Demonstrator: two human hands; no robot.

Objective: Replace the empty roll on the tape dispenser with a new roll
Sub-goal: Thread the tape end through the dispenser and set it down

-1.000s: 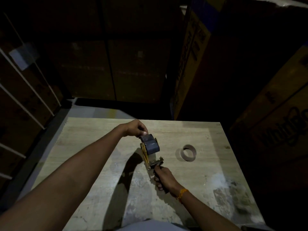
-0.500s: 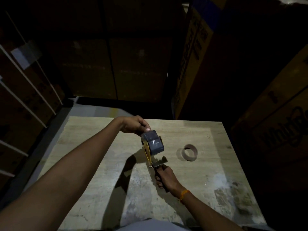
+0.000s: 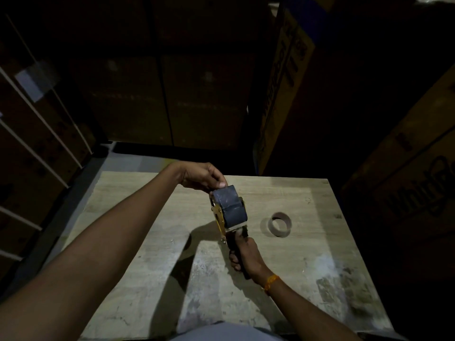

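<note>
Above the middle of the wooden table point(image 3: 138, 244) I hold a yellow-framed tape dispenser point(image 3: 218, 217) upright. My right hand point(image 3: 245, 254) is shut on its dark handle. A grey roll of tape point(image 3: 232, 209) sits on the dispenser. My left hand point(image 3: 203, 178) pinches the loose tape end at the top of the roll. An empty brown cardboard core point(image 3: 280, 223) lies on the table to the right of the dispenser, apart from both hands.
Large cardboard boxes point(image 3: 406, 193) stand close at the right and behind the table. Dark stacked boxes with white straps point(image 3: 37, 114) line the left. A strip of grey floor point(image 3: 128, 161) shows past the table's far edge. The room is dim.
Both hands have lifted the dispenser and roll a little higher and away from me. The left hand keeps its pinch at the top of the roll. The cardboard core has not moved.
</note>
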